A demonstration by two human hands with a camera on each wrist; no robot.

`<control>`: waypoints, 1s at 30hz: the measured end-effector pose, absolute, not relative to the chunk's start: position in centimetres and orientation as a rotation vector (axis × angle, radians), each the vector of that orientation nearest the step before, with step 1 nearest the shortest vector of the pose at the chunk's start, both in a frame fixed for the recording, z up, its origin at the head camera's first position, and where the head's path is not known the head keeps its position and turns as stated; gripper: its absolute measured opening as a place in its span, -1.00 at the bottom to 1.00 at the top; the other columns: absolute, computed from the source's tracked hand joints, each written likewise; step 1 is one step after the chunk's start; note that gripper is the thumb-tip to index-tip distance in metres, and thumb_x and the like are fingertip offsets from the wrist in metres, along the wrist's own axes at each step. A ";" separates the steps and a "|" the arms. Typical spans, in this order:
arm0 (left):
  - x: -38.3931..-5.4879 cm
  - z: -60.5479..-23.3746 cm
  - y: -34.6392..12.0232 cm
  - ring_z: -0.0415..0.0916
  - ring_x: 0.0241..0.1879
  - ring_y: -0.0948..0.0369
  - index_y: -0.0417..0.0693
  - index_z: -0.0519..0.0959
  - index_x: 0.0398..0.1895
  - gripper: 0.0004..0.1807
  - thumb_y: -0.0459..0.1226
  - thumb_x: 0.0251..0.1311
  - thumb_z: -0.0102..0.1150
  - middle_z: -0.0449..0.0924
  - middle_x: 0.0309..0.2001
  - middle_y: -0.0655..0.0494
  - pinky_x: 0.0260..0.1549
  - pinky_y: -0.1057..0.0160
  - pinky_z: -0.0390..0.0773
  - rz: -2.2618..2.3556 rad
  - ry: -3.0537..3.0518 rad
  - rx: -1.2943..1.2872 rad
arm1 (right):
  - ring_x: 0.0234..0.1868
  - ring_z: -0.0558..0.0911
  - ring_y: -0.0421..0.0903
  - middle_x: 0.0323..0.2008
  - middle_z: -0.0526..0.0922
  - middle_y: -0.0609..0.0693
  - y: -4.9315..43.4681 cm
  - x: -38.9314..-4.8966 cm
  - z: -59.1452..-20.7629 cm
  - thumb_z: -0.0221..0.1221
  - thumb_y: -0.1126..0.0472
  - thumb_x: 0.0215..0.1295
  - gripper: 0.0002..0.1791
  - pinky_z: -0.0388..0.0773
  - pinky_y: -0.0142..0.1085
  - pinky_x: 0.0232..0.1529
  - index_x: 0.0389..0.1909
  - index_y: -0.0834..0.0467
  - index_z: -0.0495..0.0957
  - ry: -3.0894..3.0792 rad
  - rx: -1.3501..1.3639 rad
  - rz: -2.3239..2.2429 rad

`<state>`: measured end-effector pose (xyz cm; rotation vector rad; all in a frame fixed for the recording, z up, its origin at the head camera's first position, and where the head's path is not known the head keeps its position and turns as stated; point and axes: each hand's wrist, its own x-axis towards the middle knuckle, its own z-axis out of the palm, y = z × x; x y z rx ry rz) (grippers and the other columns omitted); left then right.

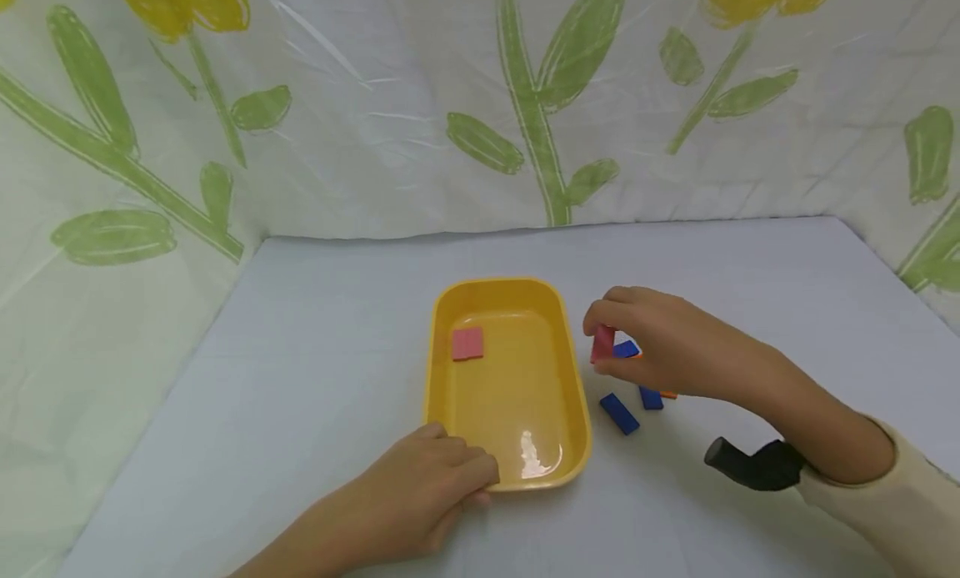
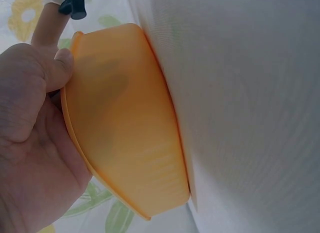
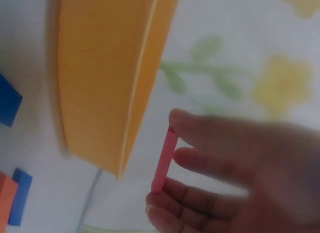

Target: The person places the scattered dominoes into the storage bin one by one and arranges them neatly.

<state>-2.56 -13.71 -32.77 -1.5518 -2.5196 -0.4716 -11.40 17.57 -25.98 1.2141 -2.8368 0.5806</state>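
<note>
A yellow plastic tray [image 1: 510, 294] stands on the white table, with two pink blocks [image 1: 468, 344] side by side in its far left part. My left hand [image 1: 420, 486] grips the tray's near rim; in the left wrist view the thumb [image 2: 62, 68] lies at the rim. To the right of the tray, my right hand [image 1: 652, 336] pinches a pink block [image 3: 165, 160] between thumb and fingers, raised above the table. Beneath and beside that hand lie several blue blocks [image 1: 619, 414] and orange blocks [image 1: 669, 394], partly hidden by it.
The table [image 1: 322, 353] has a white cover. Behind it and at both sides hangs a white curtain [image 1: 360, 144] with green and yellow flower prints. A black device [image 1: 753, 464] is strapped at the right wrist, by a beige sleeve [image 1: 885, 503].
</note>
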 end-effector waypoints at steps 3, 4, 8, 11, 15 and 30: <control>-2.5 -32.7 -13.7 0.28 -0.48 0.41 0.11 0.38 -0.30 -0.84 -0.17 0.38 0.16 0.30 -0.44 0.39 -0.36 0.41 0.20 -0.475 -2.552 -1.545 | -0.27 0.49 -0.25 -0.31 0.52 -0.24 16.3 -12.4 -26.2 0.45 0.19 0.16 -0.74 0.55 -0.31 -0.26 -0.18 -0.03 0.60 -2.857 1.265 0.631; -2.5 -32.7 -13.7 0.29 -0.47 0.41 0.11 0.39 -0.30 -0.85 -0.18 0.38 0.17 0.31 -0.43 0.39 -0.35 0.40 0.20 -0.477 -2.563 -1.544 | -0.26 0.49 -0.24 -0.31 0.52 -0.23 15.9 -12.7 -26.3 0.45 0.18 0.17 -0.75 0.55 -0.30 -0.25 -0.18 -0.02 0.60 -2.857 1.287 0.638; -2.4 -32.7 -13.8 0.32 -0.45 0.40 0.10 0.39 -0.28 -0.87 -0.19 0.39 0.16 0.34 -0.41 0.39 -0.33 0.40 0.22 -0.484 -2.573 -1.549 | -0.24 0.50 -0.19 -0.32 0.53 -0.22 14.2 -13.8 -26.8 0.43 0.18 0.19 -0.77 0.55 -0.28 -0.18 -0.18 0.01 0.61 -2.862 1.343 0.622; -2.5 -32.7 -13.8 0.33 -0.45 0.39 0.10 0.39 -0.27 -0.87 -0.18 0.40 0.15 0.35 -0.40 0.39 -0.33 0.39 0.22 -0.473 -2.569 -1.545 | -0.23 0.52 -0.14 -0.33 0.53 -0.20 13.2 -14.8 -26.9 0.43 0.20 0.19 -0.76 0.55 -0.28 -0.17 -0.17 0.06 0.61 -2.860 1.366 0.629; -2.6 -32.6 -13.9 0.34 -0.44 0.39 0.10 0.40 -0.26 -0.88 -0.17 0.41 0.13 0.37 -0.39 0.39 -0.33 0.39 0.24 -0.478 -2.577 -1.541 | -0.20 0.52 -0.11 -0.33 0.55 -0.18 12.0 -16.1 -27.1 0.43 0.24 0.18 -0.73 0.56 -0.28 -0.12 -0.13 0.10 0.61 -2.912 1.371 0.673; -2.6 -32.8 -13.9 0.32 -0.41 0.39 0.11 0.40 -0.23 -0.90 -0.19 0.43 0.11 0.33 -0.39 0.40 -0.30 0.42 0.21 -0.517 -2.572 -1.574 | -0.34 0.46 -0.10 -0.41 0.49 -0.07 8.1 -18.5 -30.1 0.31 0.35 0.18 -0.88 0.47 -0.31 -0.26 -0.29 0.18 0.57 -2.976 1.459 0.516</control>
